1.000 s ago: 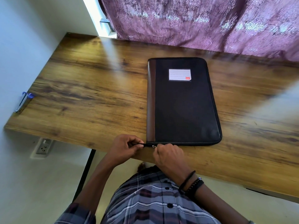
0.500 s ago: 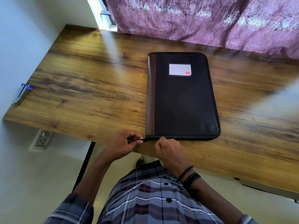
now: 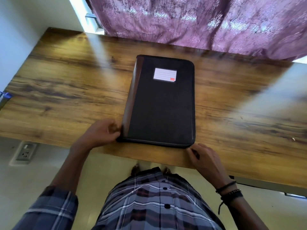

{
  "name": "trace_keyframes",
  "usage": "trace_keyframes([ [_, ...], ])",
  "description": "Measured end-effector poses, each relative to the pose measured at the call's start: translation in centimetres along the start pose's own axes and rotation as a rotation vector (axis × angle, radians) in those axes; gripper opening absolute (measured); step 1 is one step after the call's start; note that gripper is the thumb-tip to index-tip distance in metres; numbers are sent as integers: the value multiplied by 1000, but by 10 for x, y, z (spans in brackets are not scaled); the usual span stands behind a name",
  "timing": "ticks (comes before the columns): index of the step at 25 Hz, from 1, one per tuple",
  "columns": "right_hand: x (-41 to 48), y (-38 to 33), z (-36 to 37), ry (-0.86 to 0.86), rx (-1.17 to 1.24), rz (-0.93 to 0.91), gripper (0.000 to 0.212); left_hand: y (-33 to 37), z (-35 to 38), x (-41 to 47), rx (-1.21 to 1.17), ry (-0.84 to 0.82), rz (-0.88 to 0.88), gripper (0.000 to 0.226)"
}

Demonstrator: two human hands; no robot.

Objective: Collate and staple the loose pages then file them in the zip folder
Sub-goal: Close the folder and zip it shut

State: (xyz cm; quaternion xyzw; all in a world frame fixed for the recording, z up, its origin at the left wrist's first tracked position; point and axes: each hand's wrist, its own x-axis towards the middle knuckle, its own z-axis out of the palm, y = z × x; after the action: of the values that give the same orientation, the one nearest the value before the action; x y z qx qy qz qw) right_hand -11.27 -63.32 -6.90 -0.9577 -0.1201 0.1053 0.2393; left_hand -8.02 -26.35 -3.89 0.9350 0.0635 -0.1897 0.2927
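Black fabric zip folder (image 3: 162, 105) lies shut on the wooden desk (image 3: 66, 90) — left hand (image 3: 101, 132) pinching its near-left corner, right hand (image 3: 205, 159) at the near-right corner, fingers curled, grip unclear.

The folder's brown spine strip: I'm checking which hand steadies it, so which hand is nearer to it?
Left. The left hand sits at the near-left corner of the zip folder, right beside the brown spine strip. The right hand is at the near-right corner, across the folder.
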Motion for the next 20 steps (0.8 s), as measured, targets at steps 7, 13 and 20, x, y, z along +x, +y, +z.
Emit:
trace_keyframes([
  [7,8,12,-13,-49,91,-85,13,91,39,109,32,331,-138,84],
  [13,30,47,-23,57,81,-48,11,79,55,121,184,401,-24,76],
  [20,164,59,-53,131,-71,-109,22,75,55,125,160,418,-17,76],
])
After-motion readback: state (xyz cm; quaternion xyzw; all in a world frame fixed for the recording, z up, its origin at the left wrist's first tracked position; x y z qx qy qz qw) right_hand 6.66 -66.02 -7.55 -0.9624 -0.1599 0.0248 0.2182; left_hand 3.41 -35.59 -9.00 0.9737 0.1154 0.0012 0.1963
